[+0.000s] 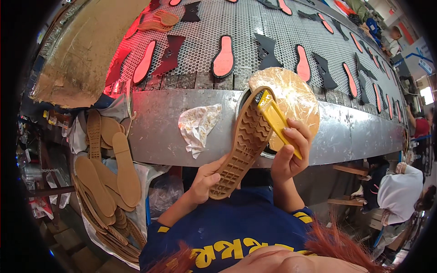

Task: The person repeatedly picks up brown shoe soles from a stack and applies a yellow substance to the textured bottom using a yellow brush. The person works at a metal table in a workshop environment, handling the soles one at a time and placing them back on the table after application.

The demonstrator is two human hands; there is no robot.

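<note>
Tan rubber shoe outsole (243, 145) with a wavy tread stands tilted between both hands, tread toward the camera, above the steel tabletop (159, 132). Beyond the fingers runs a perforated grey conveyor belt (255, 27) carrying pink insoles and black cut pieces; a large stack of tan outsoles (107, 173) lies well to the left of the left hand. Behind the right fingers sits a round plastic-wrapped tan pad (296, 98). The left hand (205, 179) closes its fingers round the outsole's heel; the right hand (287, 154) pinches a flat yellow plastic scraper (273, 116) against the outsole's toe rim. Judging by the waiting stack, much remains.
</note>
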